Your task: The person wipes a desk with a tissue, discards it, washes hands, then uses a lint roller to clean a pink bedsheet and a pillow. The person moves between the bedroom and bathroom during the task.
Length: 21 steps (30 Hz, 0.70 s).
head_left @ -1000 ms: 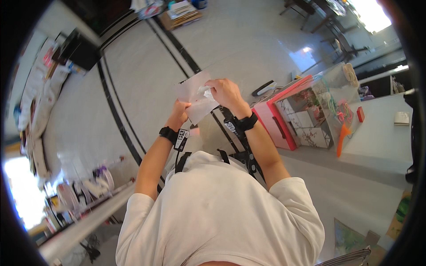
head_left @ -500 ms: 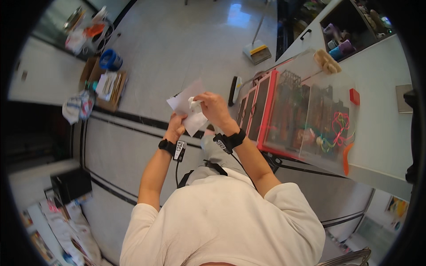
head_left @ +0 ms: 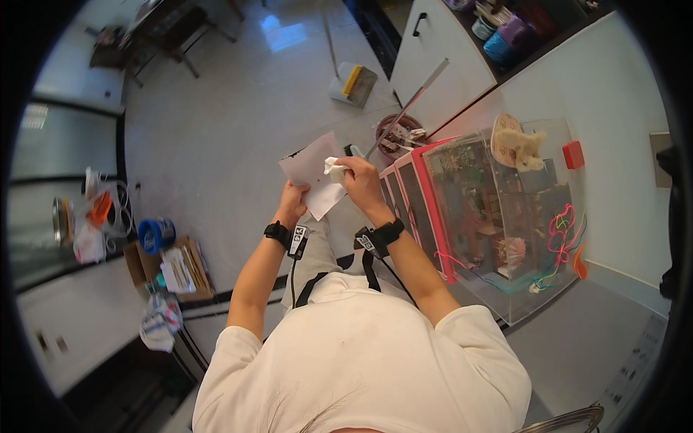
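Note:
My left hand (head_left: 291, 203) grips the lower left edge of a thin white sheet of paper (head_left: 312, 160), held out in front of me above the floor. The sheet has a dark, ragged-looking mark along its upper left edge and a few small dark specks. In the fingers of my right hand (head_left: 363, 185) is a crumpled white tissue (head_left: 333, 169), close to the sheet's right side. Whether the tissue touches the paper I cannot tell.
To the right stands a clear display case (head_left: 469, 209) with a red frame; slippers (head_left: 516, 142) and coloured cords (head_left: 563, 238) lie on it. Beyond are a filled waste bin (head_left: 397, 137) and a dustpan (head_left: 354, 85). Leftward sit a cardboard box (head_left: 196, 278) and a blue bucket (head_left: 155, 235).
My view has turned to the right, so the box and bucket sit lower at the left and the waste bin shows. Both hands keep hold of the paper and tissue.

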Tool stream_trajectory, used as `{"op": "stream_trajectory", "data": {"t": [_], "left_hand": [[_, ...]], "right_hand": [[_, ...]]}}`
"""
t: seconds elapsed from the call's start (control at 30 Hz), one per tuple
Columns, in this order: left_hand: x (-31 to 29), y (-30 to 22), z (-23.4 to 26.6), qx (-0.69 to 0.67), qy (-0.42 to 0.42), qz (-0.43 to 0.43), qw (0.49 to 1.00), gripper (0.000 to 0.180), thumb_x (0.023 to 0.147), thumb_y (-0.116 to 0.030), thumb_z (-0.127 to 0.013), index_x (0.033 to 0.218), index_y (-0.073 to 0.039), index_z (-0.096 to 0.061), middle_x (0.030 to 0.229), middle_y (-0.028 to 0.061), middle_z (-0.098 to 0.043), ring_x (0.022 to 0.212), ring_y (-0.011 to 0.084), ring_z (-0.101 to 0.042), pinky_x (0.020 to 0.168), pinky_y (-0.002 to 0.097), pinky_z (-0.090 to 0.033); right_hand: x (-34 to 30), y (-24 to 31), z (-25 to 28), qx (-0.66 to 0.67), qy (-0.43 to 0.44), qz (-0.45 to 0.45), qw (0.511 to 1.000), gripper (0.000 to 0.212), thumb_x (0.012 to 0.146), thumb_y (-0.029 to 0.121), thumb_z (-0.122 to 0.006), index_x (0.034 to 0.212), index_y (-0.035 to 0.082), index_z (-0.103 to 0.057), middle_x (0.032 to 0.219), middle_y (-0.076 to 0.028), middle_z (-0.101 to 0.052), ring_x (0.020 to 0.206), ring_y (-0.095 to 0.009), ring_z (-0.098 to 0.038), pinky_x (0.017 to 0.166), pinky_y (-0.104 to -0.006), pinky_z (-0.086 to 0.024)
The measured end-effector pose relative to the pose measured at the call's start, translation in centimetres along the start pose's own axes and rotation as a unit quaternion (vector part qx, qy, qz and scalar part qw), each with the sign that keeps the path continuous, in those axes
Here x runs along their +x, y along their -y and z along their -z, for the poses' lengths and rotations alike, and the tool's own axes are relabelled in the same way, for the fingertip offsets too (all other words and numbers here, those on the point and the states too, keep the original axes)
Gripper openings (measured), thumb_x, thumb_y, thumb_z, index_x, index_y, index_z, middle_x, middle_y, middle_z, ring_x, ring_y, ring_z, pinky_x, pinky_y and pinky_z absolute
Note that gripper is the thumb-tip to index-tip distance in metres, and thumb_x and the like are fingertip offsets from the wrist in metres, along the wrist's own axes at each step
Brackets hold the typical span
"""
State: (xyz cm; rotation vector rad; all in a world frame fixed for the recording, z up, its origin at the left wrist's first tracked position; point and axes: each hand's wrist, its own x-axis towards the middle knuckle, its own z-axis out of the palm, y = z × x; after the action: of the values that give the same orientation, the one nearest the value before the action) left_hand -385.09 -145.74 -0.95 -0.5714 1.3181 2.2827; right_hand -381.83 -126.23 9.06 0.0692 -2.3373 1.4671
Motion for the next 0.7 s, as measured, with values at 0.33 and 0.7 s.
{"op": "stream_trajectory", "data": {"t": [0.33, 0.7], "left_hand": [[21.7, -5.5, -6.0, 0.178, 0.124, 0.125, 0.968, 0.037, 0.078, 0.012, -0.049, 0.112, -0.001, -0.05, 0.11, 0.0139, -0.058, 0.098, 0.0296, -0.059, 0.089, 0.0428, -0.049], [38.4, -1.3, -14.5, 0.294, 0.162, 0.165, 0.928, 0.042, 0.076, 0.016, -0.043, 0.115, 0.002, -0.05, 0.108, 0.0163, -0.058, 0.099, 0.0306, -0.058, 0.086, 0.0432, -0.049]], "right_hand": [[6.8, -7.9, -1.6, 0.02, -0.27, -0.182, 0.945, 0.022, 0.08, -0.004, -0.05, 0.094, 0.002, -0.065, 0.083, -0.011, -0.066, 0.076, -0.022, -0.064, 0.068, -0.0291, -0.048], [7.3, -16.7, 1.8, -0.065, -0.411, -0.243, 0.876, 0.038, 0.079, -0.01, -0.039, 0.111, -0.001, -0.057, 0.11, -0.018, -0.06, 0.104, -0.034, -0.056, 0.091, -0.04, -0.044]]}}
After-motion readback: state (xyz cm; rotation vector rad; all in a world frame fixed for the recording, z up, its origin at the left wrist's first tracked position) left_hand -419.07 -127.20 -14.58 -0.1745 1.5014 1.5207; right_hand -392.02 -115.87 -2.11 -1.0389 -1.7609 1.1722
